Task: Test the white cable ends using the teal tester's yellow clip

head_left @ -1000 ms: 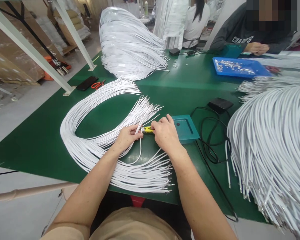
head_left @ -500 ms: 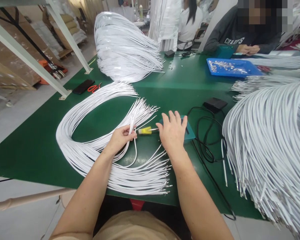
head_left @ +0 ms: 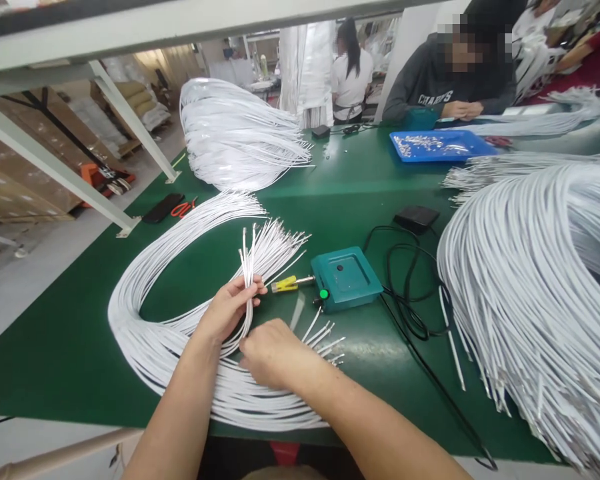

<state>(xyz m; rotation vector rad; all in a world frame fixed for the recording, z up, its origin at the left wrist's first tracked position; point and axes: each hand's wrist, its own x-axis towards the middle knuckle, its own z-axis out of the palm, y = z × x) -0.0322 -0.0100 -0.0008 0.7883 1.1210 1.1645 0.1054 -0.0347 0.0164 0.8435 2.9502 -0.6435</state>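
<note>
My left hand is closed round a few white cables, whose metal-tipped ends stand up above the fingers. Just below and right of it, my right hand is curled over the lower white cables; what its fingers grip is hidden. A pale blurred streak shows above its knuckles. Behind the left hand lies a fanned bunch of cable ends. To the right sits a teal box with a green button. A yellow-ended piece on a metal shaft sticks out from its left side.
Large white cable bundles stand at the back and at right. A black cord loops beside a black pedal-like block. A blue tray holds small parts. Orange-handled scissors lie by a dark phone. A co-worker sits opposite.
My right hand has left the teal box, moved left and down to the cables, and curled up. The cables in my left hand now point upward. The view has tilted up.
</note>
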